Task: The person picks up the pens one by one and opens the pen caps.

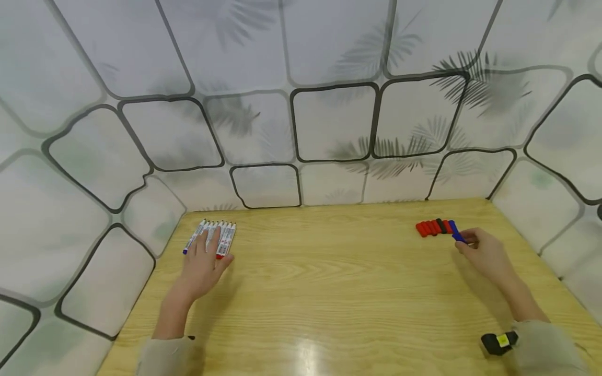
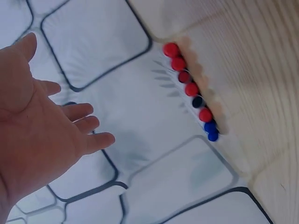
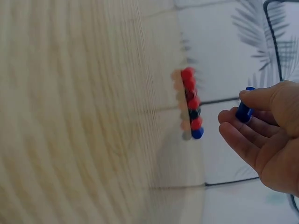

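Observation:
At the left of the table lies a row of white markers (image 1: 228, 239) with red, blue and black ends, seen end-on in the left wrist view. My left hand (image 1: 198, 271) is held over their near ends, fingers extended and spread; in the left wrist view a gap shows between hand and markers. On the right, several red caps (image 1: 427, 228), a black cap (image 1: 441, 225) and a blue cap (image 1: 453, 226) lie side by side. Between thumb and fingers my right hand (image 1: 486, 258) pinches another blue cap (image 3: 244, 112), just beside the right end of that row.
A pale wood-grain table (image 1: 320, 277) spans the view between the two rows. Behind and along both sides stands a white covering (image 1: 336, 122) with grey stone outlines and leaf prints. A small black device (image 1: 499, 343) with a yellow label is at the right sleeve.

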`<move>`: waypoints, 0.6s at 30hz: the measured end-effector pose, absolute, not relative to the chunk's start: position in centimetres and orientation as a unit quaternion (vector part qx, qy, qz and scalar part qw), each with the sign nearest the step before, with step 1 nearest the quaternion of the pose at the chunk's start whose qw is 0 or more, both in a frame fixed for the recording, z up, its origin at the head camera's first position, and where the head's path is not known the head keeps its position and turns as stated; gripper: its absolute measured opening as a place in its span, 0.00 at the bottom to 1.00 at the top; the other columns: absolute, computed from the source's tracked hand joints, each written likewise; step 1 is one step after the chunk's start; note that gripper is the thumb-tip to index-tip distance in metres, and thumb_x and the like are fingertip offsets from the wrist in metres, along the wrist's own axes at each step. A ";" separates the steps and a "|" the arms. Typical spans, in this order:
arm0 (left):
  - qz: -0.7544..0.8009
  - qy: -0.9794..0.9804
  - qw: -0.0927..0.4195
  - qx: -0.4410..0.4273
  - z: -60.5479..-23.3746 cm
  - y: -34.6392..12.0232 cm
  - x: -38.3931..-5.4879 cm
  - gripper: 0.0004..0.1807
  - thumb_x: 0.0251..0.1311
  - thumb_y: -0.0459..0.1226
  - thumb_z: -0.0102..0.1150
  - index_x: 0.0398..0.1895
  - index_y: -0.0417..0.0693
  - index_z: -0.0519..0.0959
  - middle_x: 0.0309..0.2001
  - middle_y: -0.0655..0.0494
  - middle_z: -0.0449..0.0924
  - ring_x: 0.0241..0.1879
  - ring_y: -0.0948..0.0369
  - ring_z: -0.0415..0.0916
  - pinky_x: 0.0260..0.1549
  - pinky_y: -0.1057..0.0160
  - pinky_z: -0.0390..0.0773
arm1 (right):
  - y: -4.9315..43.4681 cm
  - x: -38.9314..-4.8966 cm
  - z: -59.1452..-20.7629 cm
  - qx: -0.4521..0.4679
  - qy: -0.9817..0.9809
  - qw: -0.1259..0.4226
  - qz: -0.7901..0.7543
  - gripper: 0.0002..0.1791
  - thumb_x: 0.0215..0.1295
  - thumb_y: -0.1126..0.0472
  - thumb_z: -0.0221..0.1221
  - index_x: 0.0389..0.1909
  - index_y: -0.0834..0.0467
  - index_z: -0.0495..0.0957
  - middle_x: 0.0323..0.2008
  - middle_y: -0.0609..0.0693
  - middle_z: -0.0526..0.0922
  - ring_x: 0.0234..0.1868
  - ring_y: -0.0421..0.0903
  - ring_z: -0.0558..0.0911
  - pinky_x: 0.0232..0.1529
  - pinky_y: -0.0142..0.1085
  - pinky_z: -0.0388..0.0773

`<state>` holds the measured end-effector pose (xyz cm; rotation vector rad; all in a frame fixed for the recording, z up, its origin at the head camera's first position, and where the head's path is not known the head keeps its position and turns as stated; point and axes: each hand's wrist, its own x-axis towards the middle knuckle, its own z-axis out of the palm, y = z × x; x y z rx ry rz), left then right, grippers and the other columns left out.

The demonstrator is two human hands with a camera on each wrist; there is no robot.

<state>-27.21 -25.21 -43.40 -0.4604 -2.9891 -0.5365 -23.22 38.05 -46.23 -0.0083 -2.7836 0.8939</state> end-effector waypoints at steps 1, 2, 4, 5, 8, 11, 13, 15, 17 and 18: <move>-0.175 -0.972 0.041 -0.153 -43.2 -24.7 -26.8 0.42 0.75 0.51 0.46 0.79 0.37 0.42 0.73 0.23 0.39 0.71 0.25 0.38 0.63 0.26 0.47 | 38.5 -23.6 -46.3 -0.009 -0.945 0.109 0.309 0.22 0.72 0.60 0.56 0.54 0.76 0.71 0.41 0.70 0.81 0.36 0.57 0.83 0.26 0.31 0.77; -0.171 -0.972 0.045 -0.157 -43.1 -24.2 -26.4 0.42 0.75 0.51 0.46 0.79 0.37 0.43 0.74 0.23 0.39 0.71 0.26 0.38 0.63 0.26 0.47 | 39.0 -23.9 -46.4 -0.013 -0.944 0.108 0.310 0.23 0.73 0.59 0.56 0.54 0.77 0.71 0.41 0.70 0.81 0.35 0.56 0.83 0.25 0.31 0.77; -0.165 -0.971 0.058 -0.166 -42.8 -23.2 -25.6 0.42 0.74 0.51 0.48 0.79 0.38 0.44 0.73 0.24 0.41 0.71 0.27 0.40 0.63 0.27 0.49 | 39.7 -24.6 -46.6 -0.019 -0.945 0.110 0.307 0.22 0.73 0.59 0.56 0.53 0.77 0.71 0.41 0.71 0.81 0.35 0.58 0.83 0.26 0.35 0.79; -0.162 -0.970 0.061 -0.170 -42.7 -22.8 -25.2 0.41 0.74 0.51 0.49 0.79 0.39 0.45 0.74 0.24 0.42 0.72 0.28 0.41 0.63 0.27 0.50 | 40.1 -24.9 -46.7 -0.020 -0.946 0.113 0.304 0.22 0.73 0.59 0.56 0.53 0.77 0.72 0.42 0.72 0.80 0.36 0.60 0.83 0.28 0.38 0.80; -0.166 -0.967 0.061 -0.181 -42.4 -21.5 -24.1 0.42 0.73 0.50 0.51 0.79 0.42 0.46 0.74 0.26 0.43 0.72 0.30 0.41 0.64 0.27 0.50 | 40.8 -25.8 -47.0 -0.022 -0.946 0.127 0.296 0.21 0.72 0.61 0.56 0.52 0.77 0.73 0.44 0.74 0.79 0.41 0.68 0.80 0.34 0.49 0.80; -0.174 -0.965 0.052 -0.189 -42.4 -20.5 -23.4 0.42 0.73 0.51 0.51 0.80 0.45 0.45 0.76 0.29 0.41 0.74 0.31 0.39 0.65 0.28 0.47 | 41.3 -26.8 -47.3 -0.038 -0.945 0.131 0.298 0.21 0.73 0.60 0.55 0.52 0.77 0.74 0.45 0.76 0.79 0.43 0.70 0.79 0.35 0.52 0.78; -0.176 -0.965 0.050 -0.190 -42.5 -20.0 -23.1 0.43 0.72 0.51 0.52 0.80 0.46 0.45 0.76 0.30 0.41 0.74 0.32 0.39 0.66 0.28 0.46 | 41.6 -27.5 -47.4 -0.059 -0.943 0.119 0.306 0.24 0.74 0.57 0.53 0.54 0.78 0.73 0.47 0.76 0.78 0.44 0.69 0.79 0.36 0.51 0.78; -0.170 -0.966 0.051 -0.189 -42.7 -19.7 -22.8 0.42 0.72 0.51 0.53 0.80 0.47 0.46 0.76 0.31 0.42 0.74 0.33 0.39 0.66 0.29 0.45 | 42.0 -28.1 -47.5 -0.083 -0.940 0.099 0.315 0.26 0.75 0.55 0.51 0.55 0.78 0.71 0.49 0.77 0.76 0.46 0.70 0.78 0.38 0.52 0.78; -0.166 -0.967 0.055 -0.187 -42.8 -19.4 -22.5 0.42 0.71 0.51 0.53 0.80 0.47 0.47 0.76 0.31 0.44 0.74 0.33 0.41 0.66 0.29 0.46 | 42.4 -28.6 -47.7 -0.108 -0.938 0.081 0.318 0.28 0.75 0.53 0.50 0.56 0.78 0.71 0.51 0.77 0.75 0.48 0.71 0.76 0.42 0.55 0.77; -0.166 -0.967 0.056 -0.187 -42.9 -19.3 -22.4 0.42 0.71 0.51 0.54 0.80 0.47 0.48 0.76 0.31 0.45 0.74 0.33 0.41 0.66 0.29 0.46 | 42.7 -28.7 -47.8 -0.118 -0.938 0.075 0.317 0.28 0.75 0.53 0.50 0.55 0.78 0.72 0.52 0.78 0.74 0.48 0.72 0.75 0.43 0.57 0.76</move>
